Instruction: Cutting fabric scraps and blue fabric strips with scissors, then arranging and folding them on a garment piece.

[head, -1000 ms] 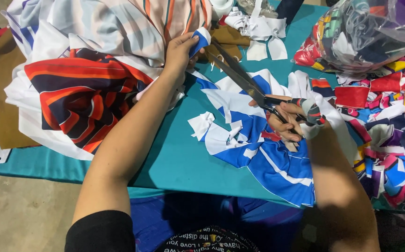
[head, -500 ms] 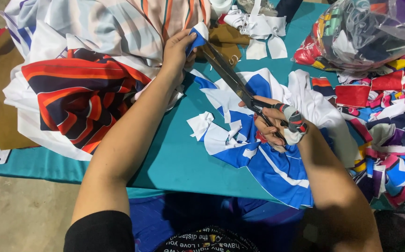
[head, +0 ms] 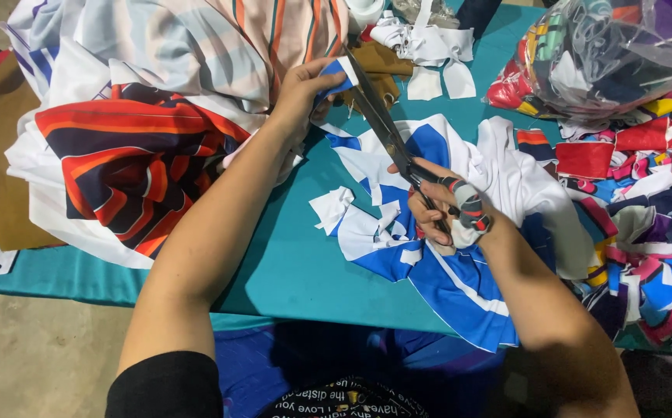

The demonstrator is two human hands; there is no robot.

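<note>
We see a teal table (head: 289, 263) heaped with striped cloth (head: 134, 155) and blue-and-white fabric (head: 444, 279). Above it, our right hand (head: 448, 205) is closed around the handles of long scissors (head: 386, 128). Our left hand (head: 301, 89) pinches a small blue-and-white scrap (head: 336, 76) right at the blade tips.

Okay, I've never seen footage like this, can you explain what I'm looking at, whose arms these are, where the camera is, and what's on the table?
The camera sits on a person's head and looks down, so both arms are the wearer's own. The right hand works a pair of long scissors. The left hand pinches a small blue and white fabric piece at the blades. On the teal table lie blue and white cloth, a striped fabric pile, colourful scraps and a clear bag of scraps.
</note>
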